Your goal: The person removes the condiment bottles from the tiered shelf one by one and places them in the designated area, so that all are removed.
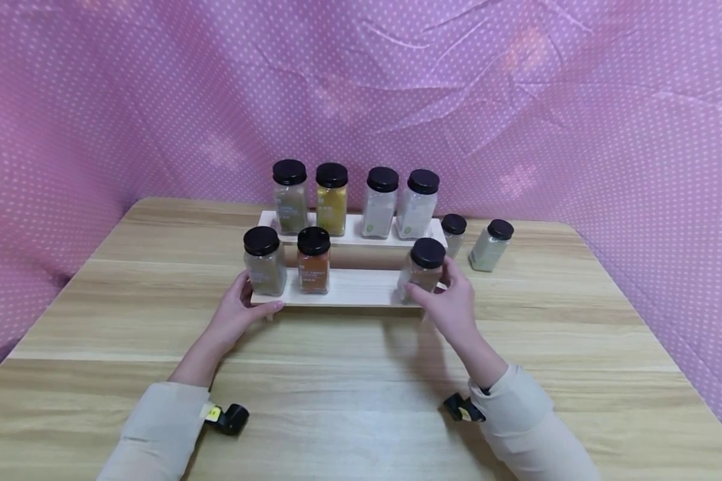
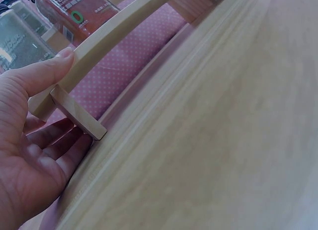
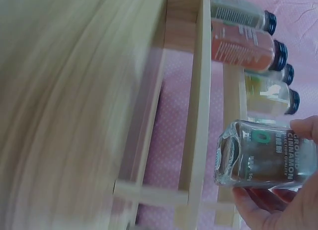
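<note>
My right hand grips a spice jar of brown powder at the right end of the lower shelf. Its label reads ground cinnamon in the right wrist view, where the jar's base appears slightly apart from the shelf. My left hand holds the left end of the two-tier wooden rack; in the left wrist view its thumb lies along the shelf edge and the other fingers curl below, near the rack's foot. A grey-green spice jar and a red pepper jar stand on the lower shelf's left half.
Several black-lidded jars stand on the upper shelf, among them a yellow one and a white one. Two more jars, including a pale green one, stand on the table right of the rack. A pink dotted cloth hangs behind.
</note>
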